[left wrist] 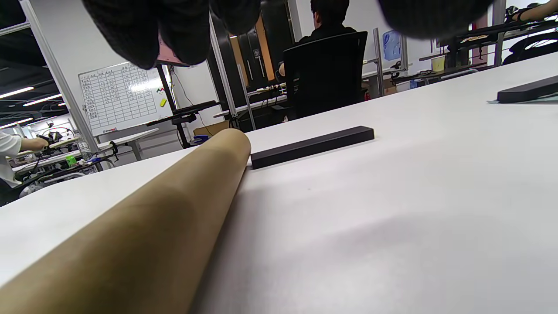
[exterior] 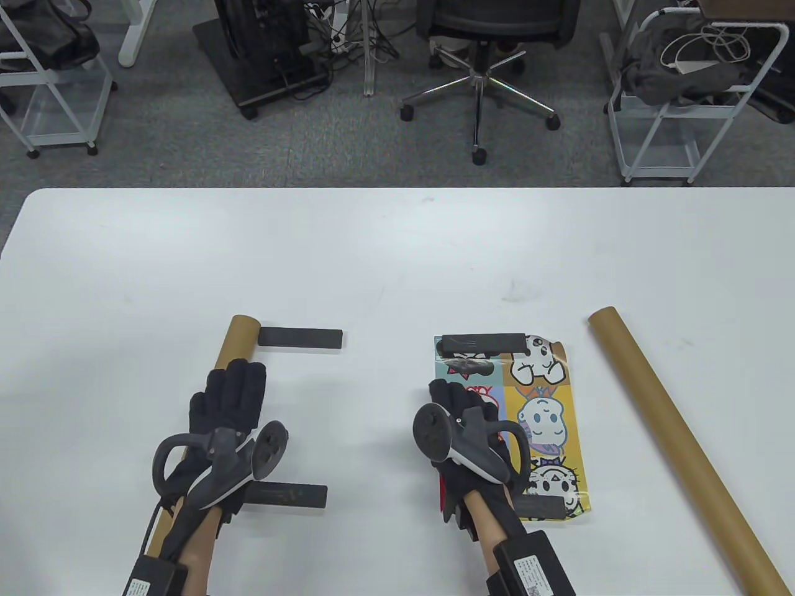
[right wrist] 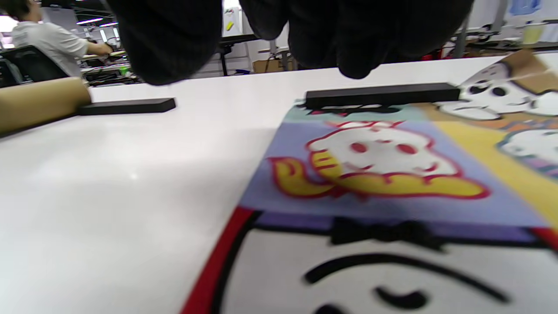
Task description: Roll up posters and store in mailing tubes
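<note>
A colourful cartoon poster point(exterior: 543, 422) lies flat on the white table point(exterior: 397, 248). A black weight bar point(exterior: 481, 343) holds its far edge and another point(exterior: 546, 506) its near edge. My right hand point(exterior: 463, 400) is open, with the fingers stretched over the poster's left part. The right wrist view shows the poster point(right wrist: 370, 174) under the fingertips point(right wrist: 174, 39). My left hand point(exterior: 233, 385) is open over a brown mailing tube point(exterior: 239, 338). Whether it touches the tube cannot be told. The tube point(left wrist: 152, 226) runs below the fingers point(left wrist: 148, 30) in the left wrist view.
A second brown tube point(exterior: 677, 434) lies diagonally at the right. Two more black bars lie beside the left tube, one far point(exterior: 300, 338) and one near point(exterior: 286, 495). An office chair point(exterior: 478, 62) and carts stand beyond the table's far edge.
</note>
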Tool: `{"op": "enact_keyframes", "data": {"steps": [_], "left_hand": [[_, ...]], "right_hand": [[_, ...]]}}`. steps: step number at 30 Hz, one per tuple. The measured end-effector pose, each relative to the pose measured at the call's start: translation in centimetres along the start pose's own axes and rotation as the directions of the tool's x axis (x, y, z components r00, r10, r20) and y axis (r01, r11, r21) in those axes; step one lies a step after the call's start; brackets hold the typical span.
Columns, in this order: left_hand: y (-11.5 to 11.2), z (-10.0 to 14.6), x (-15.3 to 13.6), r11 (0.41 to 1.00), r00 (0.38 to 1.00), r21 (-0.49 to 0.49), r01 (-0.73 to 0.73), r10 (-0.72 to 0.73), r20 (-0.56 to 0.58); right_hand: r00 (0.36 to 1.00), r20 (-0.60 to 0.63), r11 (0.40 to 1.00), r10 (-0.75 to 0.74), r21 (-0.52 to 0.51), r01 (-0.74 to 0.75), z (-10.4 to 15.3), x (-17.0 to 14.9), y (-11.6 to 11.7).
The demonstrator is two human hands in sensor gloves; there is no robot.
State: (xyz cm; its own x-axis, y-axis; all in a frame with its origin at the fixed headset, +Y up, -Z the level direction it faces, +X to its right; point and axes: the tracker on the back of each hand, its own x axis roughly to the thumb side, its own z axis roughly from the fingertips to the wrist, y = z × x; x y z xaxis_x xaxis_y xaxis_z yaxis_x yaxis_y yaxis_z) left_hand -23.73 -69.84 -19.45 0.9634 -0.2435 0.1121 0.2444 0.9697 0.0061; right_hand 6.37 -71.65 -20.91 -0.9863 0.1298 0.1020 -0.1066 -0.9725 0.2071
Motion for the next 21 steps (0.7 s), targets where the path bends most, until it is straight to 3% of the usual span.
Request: {"op": "enact_keyframes", "data": {"steps": [10,21], "left_hand": [[0.1,-0.1,0.1,1.000,1.000,0.003,0.012,-0.012,0.001],[0.2,-0.2,0.3,1.000,1.000,-0.005,0.021,-0.021,-0.002]], "right_hand": [[0.965,-0.262,0.999,0.012,-0.029,-0.020,1.4,-10.1,-3.8],[0.892,-0.448,0.998,0.057,0.033,-0.047,2.9,-17.5,-4.0]]}}
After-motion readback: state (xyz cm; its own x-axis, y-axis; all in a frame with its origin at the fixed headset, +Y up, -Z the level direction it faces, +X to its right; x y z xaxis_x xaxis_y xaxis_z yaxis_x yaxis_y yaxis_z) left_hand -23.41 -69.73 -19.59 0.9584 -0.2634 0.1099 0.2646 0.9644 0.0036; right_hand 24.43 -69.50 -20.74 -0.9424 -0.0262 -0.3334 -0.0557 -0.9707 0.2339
